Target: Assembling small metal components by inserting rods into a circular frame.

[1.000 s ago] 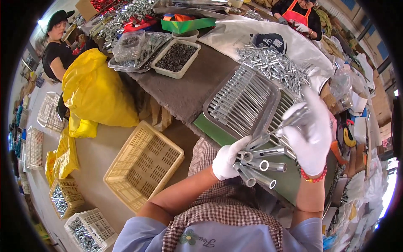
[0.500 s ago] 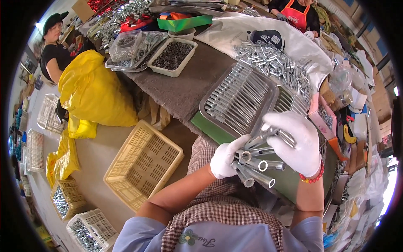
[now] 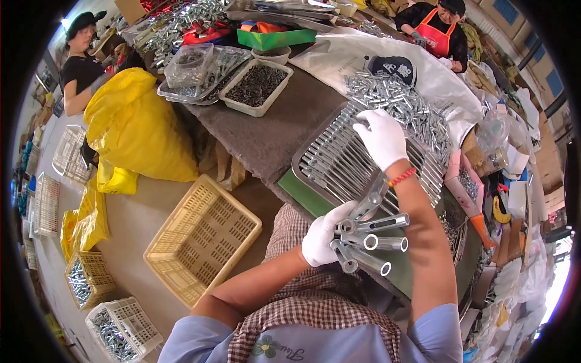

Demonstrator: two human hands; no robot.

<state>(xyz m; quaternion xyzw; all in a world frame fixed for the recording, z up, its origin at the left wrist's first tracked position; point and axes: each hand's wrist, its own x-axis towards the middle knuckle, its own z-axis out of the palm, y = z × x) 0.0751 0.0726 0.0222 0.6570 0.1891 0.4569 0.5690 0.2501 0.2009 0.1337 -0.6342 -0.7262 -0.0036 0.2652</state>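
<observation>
Left hand clasps metal tubes; beyond, right hand, fingers parted, seemingly empty, hovers over rods, likely selecting; precise pinch needed.

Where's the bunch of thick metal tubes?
Right of centre in the head view, the tubes are in the gloved left hand, just left of the right forearm.

There are silver, hollow metal tubes, plain white fabric gloves, a brown-and-white checked cloth apron and a bulging yellow plastic sack.
</observation>
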